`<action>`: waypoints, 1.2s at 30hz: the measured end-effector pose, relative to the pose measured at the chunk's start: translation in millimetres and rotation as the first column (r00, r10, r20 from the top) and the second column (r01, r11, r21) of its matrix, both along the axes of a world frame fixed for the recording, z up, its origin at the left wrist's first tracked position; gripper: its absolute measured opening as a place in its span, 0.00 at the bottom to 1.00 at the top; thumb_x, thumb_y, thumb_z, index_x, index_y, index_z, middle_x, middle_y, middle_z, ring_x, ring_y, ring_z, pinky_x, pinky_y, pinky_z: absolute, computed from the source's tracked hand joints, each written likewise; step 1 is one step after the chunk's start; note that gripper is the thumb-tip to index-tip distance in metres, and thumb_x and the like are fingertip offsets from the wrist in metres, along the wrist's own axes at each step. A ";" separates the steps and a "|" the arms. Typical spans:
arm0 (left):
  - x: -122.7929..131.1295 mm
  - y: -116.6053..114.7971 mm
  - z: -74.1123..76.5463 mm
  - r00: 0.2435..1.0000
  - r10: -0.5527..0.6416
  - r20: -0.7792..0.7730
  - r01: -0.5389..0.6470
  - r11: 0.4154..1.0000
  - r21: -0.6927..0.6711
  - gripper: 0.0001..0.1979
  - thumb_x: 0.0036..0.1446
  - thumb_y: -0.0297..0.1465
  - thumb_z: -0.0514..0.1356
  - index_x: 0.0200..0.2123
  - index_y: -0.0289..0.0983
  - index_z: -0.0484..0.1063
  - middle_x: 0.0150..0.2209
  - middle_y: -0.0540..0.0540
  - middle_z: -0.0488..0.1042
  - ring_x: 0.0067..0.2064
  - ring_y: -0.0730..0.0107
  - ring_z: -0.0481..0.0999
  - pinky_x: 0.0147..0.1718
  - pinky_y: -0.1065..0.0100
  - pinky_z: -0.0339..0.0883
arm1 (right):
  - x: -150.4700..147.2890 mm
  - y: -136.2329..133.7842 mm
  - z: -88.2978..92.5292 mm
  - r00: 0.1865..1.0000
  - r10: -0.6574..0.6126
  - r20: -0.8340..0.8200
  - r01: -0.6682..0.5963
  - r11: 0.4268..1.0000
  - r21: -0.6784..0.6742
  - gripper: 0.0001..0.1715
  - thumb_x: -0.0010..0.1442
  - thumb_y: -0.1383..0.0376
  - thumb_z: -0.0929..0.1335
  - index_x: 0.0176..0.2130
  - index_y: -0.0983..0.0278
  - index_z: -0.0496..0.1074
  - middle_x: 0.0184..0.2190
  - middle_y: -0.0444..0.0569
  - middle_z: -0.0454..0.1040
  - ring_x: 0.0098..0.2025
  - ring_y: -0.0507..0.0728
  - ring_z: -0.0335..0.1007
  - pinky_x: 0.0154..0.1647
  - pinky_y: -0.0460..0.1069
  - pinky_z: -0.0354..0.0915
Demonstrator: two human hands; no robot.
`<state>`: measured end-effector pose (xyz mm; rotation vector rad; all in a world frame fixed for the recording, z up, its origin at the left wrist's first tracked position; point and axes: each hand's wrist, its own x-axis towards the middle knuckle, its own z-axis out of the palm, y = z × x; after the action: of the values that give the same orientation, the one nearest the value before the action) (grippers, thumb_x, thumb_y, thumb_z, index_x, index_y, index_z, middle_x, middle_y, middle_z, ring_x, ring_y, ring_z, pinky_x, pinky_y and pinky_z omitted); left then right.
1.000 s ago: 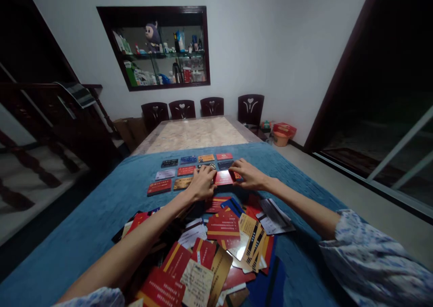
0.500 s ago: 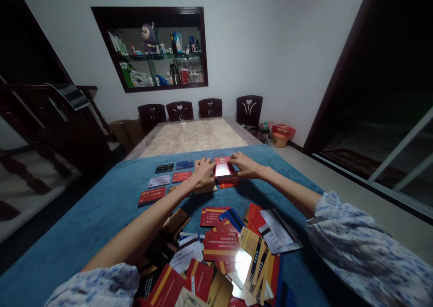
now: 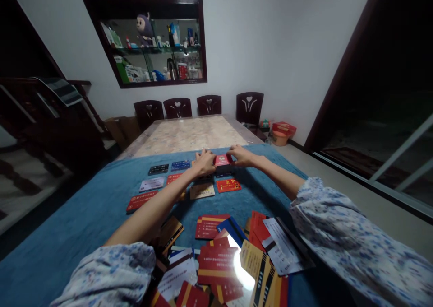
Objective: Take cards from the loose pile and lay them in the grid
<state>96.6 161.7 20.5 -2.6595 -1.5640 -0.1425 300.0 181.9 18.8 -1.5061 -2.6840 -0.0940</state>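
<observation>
Between my two hands is a red card, gripped at its left edge by my left hand and at its right edge by my right hand. The fingers of both hands are bent around its sides, above the far part of the blue cloth. Just nearer lie an orange-red card and a beige card. Left of them are a black card, a blue card, a white card and a red stack. My left forearm hides part of these rows.
A loose heap of cards spreads over the near cloth, with a white card at its right. Beneath is a blue cloth on a marble-patterned table. Several dark chairs stand at the far end.
Both hands have moved farther away with the red card, which now looks flatter and shows less glare. The orange-red and beige cards are more exposed. The view has shifted slightly.
</observation>
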 end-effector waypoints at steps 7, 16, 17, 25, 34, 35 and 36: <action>5.4 23.3 -5.6 1.000 0.018 -0.017 -0.018 1.000 0.000 0.16 0.56 0.32 0.58 0.47 0.39 0.74 0.55 0.38 0.70 0.59 0.46 0.58 0.54 0.43 0.57 | -0.7 22.4 -7.9 0.999 -0.040 0.024 0.041 0.999 -0.006 0.17 0.57 0.62 0.71 0.46 0.66 0.76 0.51 0.60 0.69 0.55 0.66 0.64 0.51 0.51 0.62; 15.5 37.0 -12.1 0.995 0.063 -0.083 -0.069 0.995 -0.068 0.13 0.53 0.30 0.59 0.42 0.37 0.76 0.54 0.37 0.73 0.60 0.44 0.58 0.54 0.41 0.57 | -9.2 37.4 -20.2 0.989 -0.110 0.102 0.116 0.992 -0.057 0.21 0.56 0.63 0.71 0.49 0.66 0.77 0.51 0.60 0.73 0.54 0.65 0.67 0.51 0.50 0.63; 16.3 37.7 -12.7 0.994 0.068 -0.089 -0.075 0.994 -0.075 0.12 0.53 0.30 0.59 0.42 0.38 0.76 0.53 0.37 0.73 0.60 0.44 0.58 0.54 0.41 0.57 | -9.8 38.6 -20.8 0.988 -0.109 0.106 0.116 0.991 -0.063 0.22 0.55 0.64 0.71 0.49 0.66 0.77 0.50 0.59 0.74 0.54 0.65 0.67 0.52 0.50 0.62; 18.4 43.3 -15.3 0.993 0.072 -0.098 -0.084 0.989 -0.118 0.13 0.52 0.30 0.59 0.42 0.37 0.77 0.49 0.37 0.76 0.60 0.43 0.59 0.54 0.40 0.58 | -12.1 41.5 -20.4 0.985 -0.104 0.135 0.122 0.985 -0.126 0.21 0.57 0.64 0.70 0.50 0.65 0.77 0.47 0.58 0.79 0.50 0.63 0.73 0.49 0.50 0.65; 25.8 50.2 -15.1 0.976 0.102 -0.195 -0.139 0.972 -0.189 0.17 0.53 0.27 0.58 0.47 0.33 0.74 0.61 0.33 0.66 0.66 0.44 0.56 0.62 0.37 0.50 | -22.0 42.0 -16.9 0.972 -0.147 0.184 0.181 0.966 -0.184 0.19 0.57 0.66 0.68 0.48 0.67 0.78 0.48 0.59 0.79 0.53 0.63 0.73 0.49 0.48 0.67; 26.9 51.0 -15.1 0.974 0.105 -0.201 -0.146 0.969 -0.200 0.18 0.53 0.27 0.58 0.48 0.33 0.74 0.62 0.33 0.65 0.66 0.43 0.55 0.63 0.37 0.49 | -23.4 43.0 -16.6 0.969 -0.156 0.190 0.192 0.963 -0.191 0.19 0.56 0.66 0.68 0.48 0.68 0.78 0.48 0.59 0.78 0.53 0.63 0.73 0.48 0.48 0.68; 27.7 51.6 -15.0 0.972 0.111 -0.206 -0.154 0.966 -0.207 0.19 0.53 0.28 0.58 0.49 0.33 0.73 0.62 0.33 0.64 0.67 0.44 0.55 0.63 0.37 0.47 | -24.6 43.9 -16.5 0.967 -0.165 0.194 0.203 0.960 -0.195 0.19 0.56 0.66 0.68 0.47 0.68 0.79 0.48 0.60 0.78 0.54 0.63 0.73 0.48 0.48 0.68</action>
<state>124.3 213.3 5.5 -2.6139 -1.7791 0.3052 275.4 225.8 2.3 -1.8956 -2.7550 0.0577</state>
